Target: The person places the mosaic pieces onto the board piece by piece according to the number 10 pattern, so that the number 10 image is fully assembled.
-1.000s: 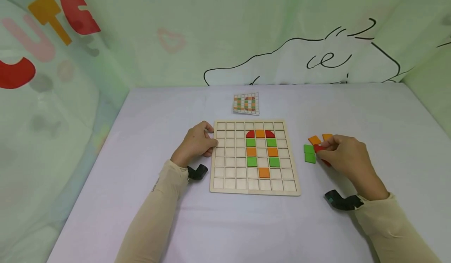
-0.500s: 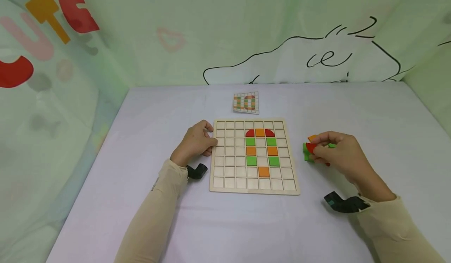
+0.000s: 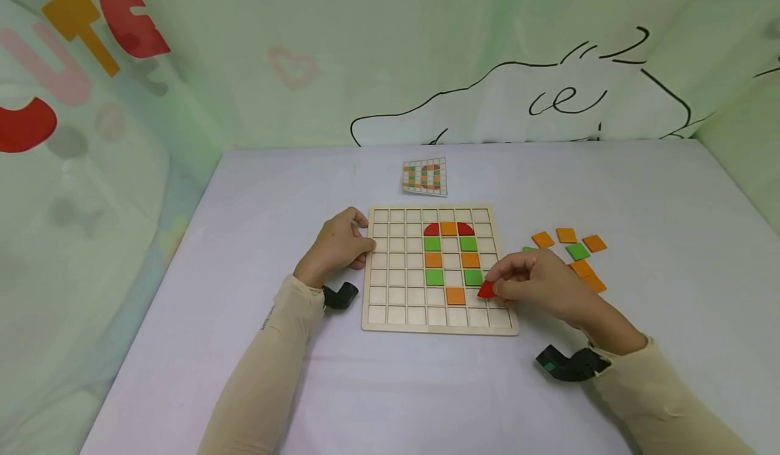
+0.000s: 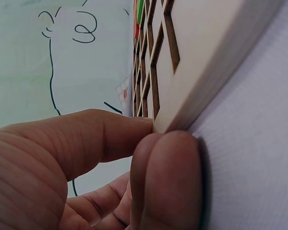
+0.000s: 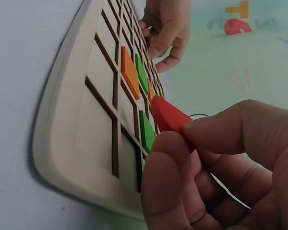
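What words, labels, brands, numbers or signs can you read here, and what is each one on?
"UTE": backdrop; the red letter before it is cut off.
Black strokes resembling "2" and "e": backdrop, seemingly part of a drawing.
Possibly "10", as a colored pattern: card.
Left sleeve: small print, unreadable.

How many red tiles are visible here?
3: one red tile left and another right of the top orange tile on the board, a third pinched in the right hand. That hand may hide more.
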{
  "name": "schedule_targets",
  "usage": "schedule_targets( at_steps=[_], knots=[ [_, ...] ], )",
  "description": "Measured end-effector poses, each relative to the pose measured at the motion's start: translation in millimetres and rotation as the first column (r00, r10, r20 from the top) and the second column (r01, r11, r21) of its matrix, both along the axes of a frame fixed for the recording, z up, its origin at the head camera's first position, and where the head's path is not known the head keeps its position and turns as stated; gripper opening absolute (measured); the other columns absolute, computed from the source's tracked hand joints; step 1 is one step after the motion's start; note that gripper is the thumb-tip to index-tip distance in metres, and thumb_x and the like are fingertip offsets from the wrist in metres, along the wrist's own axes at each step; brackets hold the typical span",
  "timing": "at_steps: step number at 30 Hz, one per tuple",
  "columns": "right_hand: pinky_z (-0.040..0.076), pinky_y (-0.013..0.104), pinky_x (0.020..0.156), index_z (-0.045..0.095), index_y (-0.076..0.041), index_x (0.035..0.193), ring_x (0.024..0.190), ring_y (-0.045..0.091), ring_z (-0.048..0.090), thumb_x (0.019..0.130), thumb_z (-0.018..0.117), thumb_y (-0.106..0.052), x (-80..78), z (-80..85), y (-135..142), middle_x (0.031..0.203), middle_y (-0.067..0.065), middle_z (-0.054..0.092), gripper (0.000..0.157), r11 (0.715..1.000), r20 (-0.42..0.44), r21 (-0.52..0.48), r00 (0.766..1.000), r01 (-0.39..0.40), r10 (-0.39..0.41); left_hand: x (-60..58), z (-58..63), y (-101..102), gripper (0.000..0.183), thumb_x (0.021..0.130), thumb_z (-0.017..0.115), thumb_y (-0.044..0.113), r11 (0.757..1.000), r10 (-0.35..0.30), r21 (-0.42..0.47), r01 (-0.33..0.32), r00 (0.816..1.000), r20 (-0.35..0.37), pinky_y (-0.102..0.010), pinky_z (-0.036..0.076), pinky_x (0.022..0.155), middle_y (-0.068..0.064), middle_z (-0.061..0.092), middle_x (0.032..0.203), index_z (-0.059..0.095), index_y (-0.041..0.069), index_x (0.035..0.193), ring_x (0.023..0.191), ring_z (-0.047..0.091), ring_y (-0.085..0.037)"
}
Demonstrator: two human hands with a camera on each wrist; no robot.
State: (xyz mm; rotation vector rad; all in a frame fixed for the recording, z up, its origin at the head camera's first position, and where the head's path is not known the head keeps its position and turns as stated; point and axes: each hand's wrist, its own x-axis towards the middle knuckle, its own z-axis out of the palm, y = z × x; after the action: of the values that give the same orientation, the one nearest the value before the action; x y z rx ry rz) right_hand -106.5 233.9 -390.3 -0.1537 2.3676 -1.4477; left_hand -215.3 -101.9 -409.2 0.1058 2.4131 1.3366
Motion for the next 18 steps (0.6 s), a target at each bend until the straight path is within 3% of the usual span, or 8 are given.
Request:
schedule_targets(
  at_steps=[9, 18],
  knots=[
    [0.056, 0.025, 0.068, 0.078, -0.004, 0.099, 0.083, 0.022, 0.061, 0.089, 0.071, -0.004, -5.3, 5.9, -19.2, 0.090, 0.004, 0.074, 0.012, 0.984, -0.010, 0.163, 0.998, -0.065, 0.067, -0.6, -0.7, -0.3, 0.037, 0.091, 0.069, 0.004, 1.000, -0.005, -0.002, 0.005, 1.000, -0.003, -0.031, 0.064, 0.059, -0.014, 0.062, 0.092, 0.054, 0.002, 0.124, 0.064, 0.068, -0.019],
    [0.051, 0.025, 0.062, 0.079, -0.006, 0.093, 0.084, 0.021, 0.057, 0.086, 0.075, -0.004, -5.7, 4.1, -29.7, 0.089, 0.002, 0.074, 0.008, 0.972, -0.087, 0.234, 0.995, -0.027, 0.048, -0.4, 0.0, -1.0, 0.037, 0.091, 0.069, 0.004, 1.000, -0.009, -0.002, 0.009, 1.000, -0.004, -0.031, 0.064, 0.059, -0.014, 0.063, 0.091, 0.054, 0.002, 0.124, 0.063, 0.068, -0.019]
  ],
)
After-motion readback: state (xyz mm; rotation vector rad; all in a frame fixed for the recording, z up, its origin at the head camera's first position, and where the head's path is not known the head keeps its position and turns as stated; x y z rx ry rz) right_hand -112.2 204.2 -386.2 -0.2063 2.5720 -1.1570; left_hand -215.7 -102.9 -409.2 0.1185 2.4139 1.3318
